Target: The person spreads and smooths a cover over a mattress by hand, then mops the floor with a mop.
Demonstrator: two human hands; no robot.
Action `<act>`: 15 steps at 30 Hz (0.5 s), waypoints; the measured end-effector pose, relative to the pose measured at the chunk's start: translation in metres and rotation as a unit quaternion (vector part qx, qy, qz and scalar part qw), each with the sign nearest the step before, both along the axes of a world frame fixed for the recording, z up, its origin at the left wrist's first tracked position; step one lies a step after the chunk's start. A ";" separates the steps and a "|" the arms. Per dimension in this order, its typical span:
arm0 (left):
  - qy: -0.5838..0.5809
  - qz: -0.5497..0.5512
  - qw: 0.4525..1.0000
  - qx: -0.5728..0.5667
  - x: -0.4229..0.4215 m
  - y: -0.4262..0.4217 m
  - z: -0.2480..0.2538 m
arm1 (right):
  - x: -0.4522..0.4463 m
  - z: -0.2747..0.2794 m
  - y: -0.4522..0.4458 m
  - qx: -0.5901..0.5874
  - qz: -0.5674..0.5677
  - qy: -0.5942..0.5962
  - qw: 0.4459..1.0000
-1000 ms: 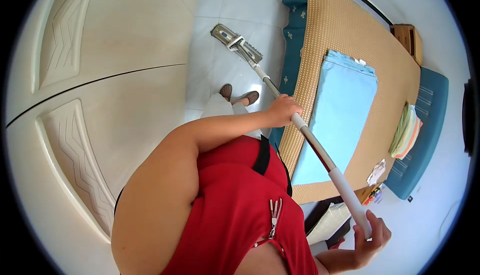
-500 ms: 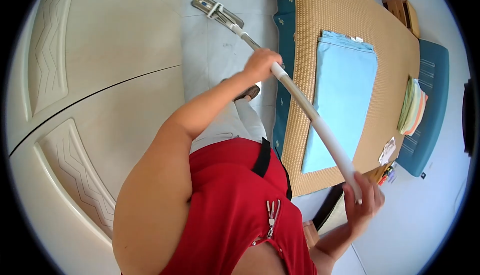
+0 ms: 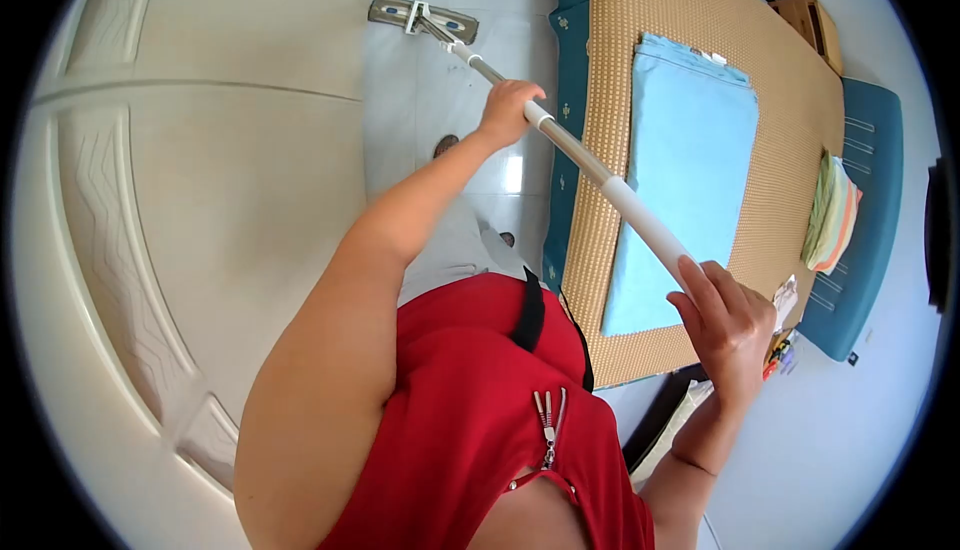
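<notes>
A flat mop with a long white and silver pole [image 3: 580, 153] slants across the view. Its flat rectangular head [image 3: 455, 25] rests on the pale tiled floor [image 3: 395, 130] at the top. My left hand [image 3: 507, 113] is wrapped round the pole's lower part. Near the top end of the handle, my right hand [image 3: 728, 320] grips the white section, with its fingers folded over the end. That end is hidden behind the fingers. Behind the pole lies a folded light blue cloth [image 3: 690, 160] on the bed's woven mat [image 3: 790, 140].
Cream wardrobe doors [image 3: 250, 170] with moulded panels line the left side. On the right, the bed has a blue headboard [image 3: 870, 220], a striped pillow [image 3: 832, 212] and a teal skirt [image 3: 568, 80]. A wooden bedside cabinet [image 3: 808, 25] stands at the far corner.
The mop head has turned to lie more level and shifted slightly left. My right hand has moved up in the view, and my left hand slightly up and left. My feet have stepped.
</notes>
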State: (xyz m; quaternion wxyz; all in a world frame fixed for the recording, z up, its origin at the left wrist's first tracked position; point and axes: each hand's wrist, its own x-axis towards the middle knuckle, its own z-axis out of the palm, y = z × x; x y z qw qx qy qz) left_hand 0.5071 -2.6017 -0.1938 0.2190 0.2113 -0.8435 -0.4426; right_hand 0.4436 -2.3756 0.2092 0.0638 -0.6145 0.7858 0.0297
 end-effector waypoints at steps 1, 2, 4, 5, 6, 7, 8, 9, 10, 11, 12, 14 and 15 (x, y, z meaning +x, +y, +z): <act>-0.002 0.002 1.000 -0.001 0.006 0.024 -0.002 | 0.005 0.002 0.023 0.007 0.000 0.000 1.000; -0.008 0.007 1.000 0.022 0.013 0.050 0.000 | 0.010 0.005 0.045 0.014 -0.001 0.000 1.000; -0.022 0.004 0.999 0.026 0.029 0.103 0.011 | 0.021 0.010 0.092 0.025 -0.015 -0.003 1.000; -0.031 0.001 0.999 0.030 0.036 0.128 0.015 | 0.025 0.014 0.114 0.022 -0.018 -0.006 1.000; -0.027 -0.006 0.999 0.021 0.042 0.149 0.018 | 0.028 0.019 0.135 0.020 -0.021 -0.009 1.000; -0.033 -0.015 0.999 0.026 0.050 0.176 0.023 | 0.031 0.026 0.159 0.019 -0.025 -0.014 0.999; -0.037 -0.024 0.999 0.028 0.057 0.201 0.029 | 0.035 0.034 0.184 0.028 -0.040 -0.017 0.999; -0.041 -0.032 0.998 0.029 0.064 0.226 0.037 | 0.039 0.044 0.205 0.032 -0.045 -0.021 0.998; -0.045 -0.048 0.997 0.042 0.069 0.246 0.046 | 0.042 0.055 0.221 0.035 -0.051 -0.024 0.998; -0.050 -0.064 0.995 0.054 0.076 0.267 0.057 | 0.045 0.065 0.237 0.038 -0.056 -0.027 0.997; -0.025 -0.075 0.996 0.049 0.082 0.284 0.066 | 0.048 0.077 0.252 0.042 -0.065 -0.026 0.997; -0.080 -0.145 0.985 0.057 0.092 0.316 0.077 | 0.054 0.094 0.280 0.037 -0.090 -0.031 0.995; -0.090 -0.165 0.980 0.060 0.094 0.328 0.082 | 0.058 0.101 0.293 0.034 -0.102 -0.034 0.994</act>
